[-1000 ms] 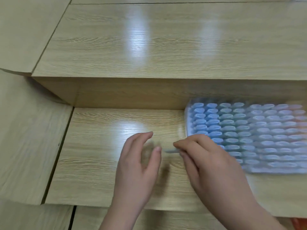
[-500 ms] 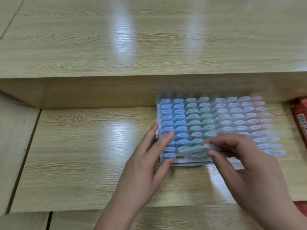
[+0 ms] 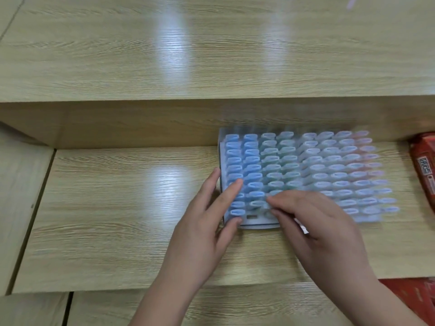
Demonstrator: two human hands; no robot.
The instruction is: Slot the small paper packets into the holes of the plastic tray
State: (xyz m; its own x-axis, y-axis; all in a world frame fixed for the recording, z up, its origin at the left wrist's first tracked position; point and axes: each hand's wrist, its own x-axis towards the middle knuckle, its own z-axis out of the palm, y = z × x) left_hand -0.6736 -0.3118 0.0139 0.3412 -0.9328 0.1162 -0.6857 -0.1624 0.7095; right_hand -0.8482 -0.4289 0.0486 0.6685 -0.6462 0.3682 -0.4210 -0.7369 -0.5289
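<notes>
White label (image 3: 425,164) on the red package (image 3: 427,187), print blurred, illegible.

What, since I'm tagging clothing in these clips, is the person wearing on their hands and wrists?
Nothing that shows. The left hand and the right hand are bare: no gloves, rings, watch or bracelet, and no sleeve reaches into the frame. Motion blur could hide something small.

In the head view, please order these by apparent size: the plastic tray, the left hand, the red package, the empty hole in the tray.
1. plastic tray
2. left hand (nearer the camera)
3. red package (partly out of frame)
4. empty hole
</notes>
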